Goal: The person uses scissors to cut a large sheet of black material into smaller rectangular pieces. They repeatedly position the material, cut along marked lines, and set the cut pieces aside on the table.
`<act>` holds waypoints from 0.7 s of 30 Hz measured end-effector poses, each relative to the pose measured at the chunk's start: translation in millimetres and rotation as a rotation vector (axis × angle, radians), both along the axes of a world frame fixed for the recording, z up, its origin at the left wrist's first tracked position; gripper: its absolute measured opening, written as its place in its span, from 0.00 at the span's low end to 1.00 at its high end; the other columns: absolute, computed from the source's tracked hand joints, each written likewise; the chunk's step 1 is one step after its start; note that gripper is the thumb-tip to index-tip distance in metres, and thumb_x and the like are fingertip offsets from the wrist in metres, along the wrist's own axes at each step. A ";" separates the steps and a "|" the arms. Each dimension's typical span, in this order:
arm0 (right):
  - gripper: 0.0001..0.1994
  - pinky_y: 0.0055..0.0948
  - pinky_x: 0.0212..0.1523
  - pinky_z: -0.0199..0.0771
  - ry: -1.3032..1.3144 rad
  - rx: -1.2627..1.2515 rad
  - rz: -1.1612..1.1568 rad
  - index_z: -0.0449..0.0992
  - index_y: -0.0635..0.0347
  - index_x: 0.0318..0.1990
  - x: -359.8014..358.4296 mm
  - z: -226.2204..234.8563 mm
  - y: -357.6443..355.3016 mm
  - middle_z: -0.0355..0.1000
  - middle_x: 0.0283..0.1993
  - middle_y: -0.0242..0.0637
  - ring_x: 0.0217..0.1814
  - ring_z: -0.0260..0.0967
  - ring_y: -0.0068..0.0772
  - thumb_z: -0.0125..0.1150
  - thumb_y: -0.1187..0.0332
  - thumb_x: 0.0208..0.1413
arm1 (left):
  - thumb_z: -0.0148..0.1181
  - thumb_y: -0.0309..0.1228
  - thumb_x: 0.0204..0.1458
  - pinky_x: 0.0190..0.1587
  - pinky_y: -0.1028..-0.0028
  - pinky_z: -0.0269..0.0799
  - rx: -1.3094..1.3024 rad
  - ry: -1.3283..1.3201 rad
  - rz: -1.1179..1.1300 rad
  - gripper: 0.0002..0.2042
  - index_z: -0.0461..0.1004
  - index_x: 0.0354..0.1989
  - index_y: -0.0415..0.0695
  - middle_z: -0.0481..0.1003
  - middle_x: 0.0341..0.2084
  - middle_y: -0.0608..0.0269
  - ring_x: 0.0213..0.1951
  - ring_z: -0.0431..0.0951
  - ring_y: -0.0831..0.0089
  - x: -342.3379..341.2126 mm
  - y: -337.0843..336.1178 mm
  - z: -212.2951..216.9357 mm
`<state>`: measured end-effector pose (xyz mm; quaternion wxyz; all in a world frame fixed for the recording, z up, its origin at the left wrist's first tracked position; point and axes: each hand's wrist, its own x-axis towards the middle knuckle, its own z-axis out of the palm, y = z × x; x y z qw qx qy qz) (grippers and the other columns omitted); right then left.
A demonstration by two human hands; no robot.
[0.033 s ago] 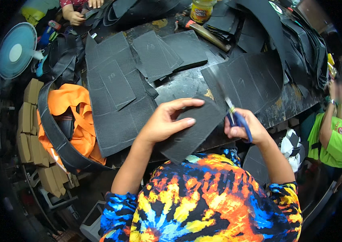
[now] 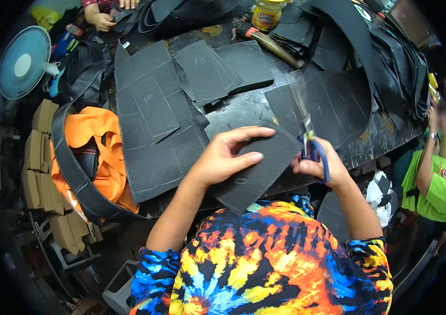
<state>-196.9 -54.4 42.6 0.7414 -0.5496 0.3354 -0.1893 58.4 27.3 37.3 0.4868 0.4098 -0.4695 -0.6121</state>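
Observation:
My left hand (image 2: 233,157) grips a black rectangular sheet (image 2: 257,179), leather-like with a faint mark on it, thumb on top and fingers along its far edge. In my right hand (image 2: 330,160) is a pair of scissors (image 2: 308,131) with blue handles. Their blades point away from me and are blurred, so how far they are apart cannot be told. The scissors are close beside the sheet's right corner. Past my hands lie a cut black piece (image 2: 156,107) on a large black sheet (image 2: 152,168) and a stack of black pieces (image 2: 210,68).
Orange fabric (image 2: 94,126) bulges inside a curved black band (image 2: 68,173) at the left. A fan (image 2: 22,64) and brown cardboard boxes (image 2: 42,142) stand beyond. A yellow-labelled jar (image 2: 266,16) is at the back. One co-worker's hand (image 2: 101,20) shows far left; a person in green (image 2: 433,178) is at right.
The scissors have tilted more upright and their blades have moved slightly right, with my right hand still round the handles. My left hand and the sheet have shifted slightly right in the picture.

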 end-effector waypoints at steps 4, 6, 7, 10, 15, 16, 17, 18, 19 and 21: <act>0.18 0.16 0.36 0.65 0.100 -0.190 -0.241 0.72 0.59 0.41 12.4 4.0 -13.4 0.68 0.33 0.21 0.34 0.64 0.13 0.76 0.69 0.46 | 0.67 0.27 0.51 0.48 0.69 0.74 -0.102 -0.191 0.177 0.21 0.74 0.54 0.38 0.78 0.45 0.61 0.44 0.77 0.72 18.0 -28.6 6.6; 0.17 0.18 0.35 0.65 0.093 -0.185 -0.241 0.72 0.60 0.41 12.2 7.1 -20.4 0.66 0.32 0.21 0.33 0.63 0.14 0.74 0.69 0.45 | 0.70 0.31 0.46 0.37 0.67 0.75 -0.154 -0.621 0.662 0.18 0.76 0.45 0.38 0.79 0.38 0.58 0.34 0.78 0.69 55.1 -55.6 7.7; 0.17 0.19 0.35 0.66 0.074 -0.175 -0.228 0.72 0.60 0.41 12.4 7.3 -21.4 0.67 0.32 0.22 0.33 0.64 0.14 0.74 0.70 0.45 | 0.72 0.35 0.45 0.37 0.65 0.75 -0.112 -0.885 0.795 0.19 0.76 0.42 0.38 0.80 0.35 0.56 0.33 0.79 0.65 77.3 -69.4 7.8; 0.17 0.21 0.35 0.67 0.062 -0.170 -0.217 0.72 0.61 0.41 10.8 6.5 -19.2 0.68 0.32 0.24 0.33 0.66 0.17 0.73 0.70 0.46 | 0.74 0.45 0.41 0.37 0.62 0.76 0.081 -1.228 0.826 0.23 0.76 0.37 0.38 0.80 0.29 0.52 0.32 0.81 0.58 114.6 -89.5 -6.6; 0.17 0.22 0.34 0.69 0.075 -0.128 -0.204 0.72 0.62 0.41 9.5 -0.3 -13.4 0.68 0.32 0.26 0.32 0.67 0.19 0.72 0.69 0.46 | 0.75 0.45 0.39 0.35 0.62 0.76 0.206 -1.167 0.812 0.19 0.78 0.26 0.40 0.80 0.23 0.54 0.31 0.82 0.59 123.0 -90.5 -26.3; 0.17 0.22 0.34 0.69 0.079 -0.125 -0.207 0.72 0.62 0.41 9.7 -2.0 -13.7 0.68 0.32 0.26 0.32 0.66 0.19 0.72 0.70 0.45 | 0.75 0.44 0.40 0.34 0.63 0.75 0.192 -1.125 0.837 0.18 0.79 0.25 0.41 0.79 0.22 0.55 0.30 0.82 0.59 120.0 -89.9 -26.7; 0.17 0.22 0.34 0.70 0.070 -0.123 -0.214 0.72 0.63 0.41 10.5 -4.1 -14.2 0.68 0.32 0.26 0.32 0.66 0.19 0.72 0.70 0.45 | 0.74 0.43 0.40 0.34 0.63 0.75 0.156 -1.093 0.888 0.17 0.79 0.25 0.41 0.79 0.21 0.56 0.29 0.82 0.59 117.1 -90.4 -25.8; 0.17 0.22 0.34 0.70 0.079 -0.125 -0.206 0.72 0.63 0.41 11.5 -5.9 -14.8 0.68 0.32 0.26 0.32 0.66 0.19 0.72 0.70 0.45 | 0.73 0.38 0.42 0.32 0.64 0.75 0.113 -1.108 0.923 0.13 0.79 0.25 0.41 0.79 0.21 0.57 0.27 0.80 0.62 113.6 -90.0 -24.6; 0.18 0.23 0.34 0.69 0.078 -0.125 -0.205 0.72 0.63 0.42 12.2 -7.4 -14.8 0.68 0.32 0.27 0.33 0.66 0.19 0.72 0.70 0.45 | 0.73 0.37 0.42 0.31 0.66 0.74 0.073 -1.048 0.932 0.13 0.79 0.24 0.41 0.78 0.20 0.58 0.25 0.79 0.65 112.0 -89.9 -22.0; 0.19 0.22 0.35 0.69 0.089 -0.119 -0.212 0.72 0.64 0.42 12.4 -8.5 -14.4 0.68 0.33 0.27 0.34 0.66 0.19 0.72 0.70 0.44 | 0.73 0.34 0.44 0.30 0.71 0.73 -0.005 -0.849 0.955 0.11 0.78 0.24 0.40 0.77 0.19 0.62 0.23 0.77 0.73 114.8 -84.6 -15.6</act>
